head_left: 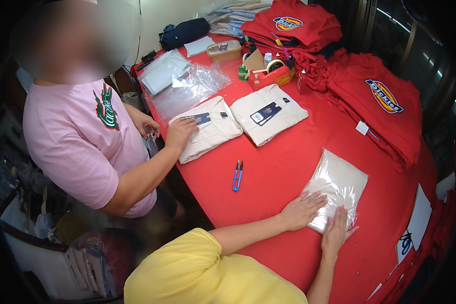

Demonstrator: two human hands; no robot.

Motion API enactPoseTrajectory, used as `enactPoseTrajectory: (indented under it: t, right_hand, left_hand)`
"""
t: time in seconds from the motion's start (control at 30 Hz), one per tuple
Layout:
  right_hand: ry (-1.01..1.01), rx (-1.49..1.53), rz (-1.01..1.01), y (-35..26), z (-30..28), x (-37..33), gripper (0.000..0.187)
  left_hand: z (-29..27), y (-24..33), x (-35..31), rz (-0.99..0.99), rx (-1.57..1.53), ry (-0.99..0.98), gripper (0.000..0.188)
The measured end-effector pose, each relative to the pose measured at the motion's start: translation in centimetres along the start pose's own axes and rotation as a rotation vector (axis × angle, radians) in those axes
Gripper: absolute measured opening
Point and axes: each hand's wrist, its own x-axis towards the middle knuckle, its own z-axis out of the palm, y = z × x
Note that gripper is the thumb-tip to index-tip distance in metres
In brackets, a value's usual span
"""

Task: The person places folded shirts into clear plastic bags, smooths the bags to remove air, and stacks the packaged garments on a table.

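A folded cream garment sealed in a clear plastic bag [339, 185] lies on the red table [278, 167] in front of me. My left hand [301, 210] rests flat on the bag's near left corner, fingers spread. My right hand [337, 230] presses flat on the bag's near edge, fingers pointing away from me. Neither hand grips anything. A yellow sleeve covers my left upper arm.
A person in a pink shirt stands at the left with a hand [180, 131] on one of two folded cream shirts [268, 112] with tags. Blue thread snips [237, 175] lie mid-table. Red shirt stacks [375, 101], clear bags [187, 88] and an orange tape holder [271, 73] sit farther back.
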Motion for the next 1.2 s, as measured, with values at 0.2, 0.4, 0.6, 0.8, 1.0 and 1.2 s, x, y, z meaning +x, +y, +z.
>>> enactPoseTrajectory:
  t: [0.2, 0.4, 0.6, 0.8, 1.0, 1.2]
  right_hand:
    - [0.039, 0.082, 0.105, 2.0, 0.5, 0.0, 0.054]
    - [-0.042, 0.186, 0.221, 2.4, -3.1, 3.0, 0.045]
    - [0.266, 0.058, 0.254, 1.4, -0.7, 5.0, 0.059]
    - [0.261, 0.105, 0.362, 3.2, -1.6, 4.1, 0.053]
    - [0.417, 0.169, 0.293, 5.3, -0.6, 3.6, 0.042]
    - [0.424, 0.176, 0.258, 5.5, 0.4, 3.8, 0.034]
  left_hand:
    - [0.6, -0.1, 0.0, 0.027, 0.047, 0.036, 0.053]
    - [-1.9, 1.0, 2.9, 0.029, 0.096, -0.093, 0.055]
    - [0.8, 1.7, 3.3, 0.056, 0.134, -0.015, 0.057]
    - [1.2, 1.6, 2.8, 0.024, 0.13, -0.092, 0.058]
    - [2.5, 1.0, 3.1, 0.046, 0.08, -0.053, 0.054]
    - [0.9, 1.7, 3.4, 0.054, 0.256, -0.059, 0.055]
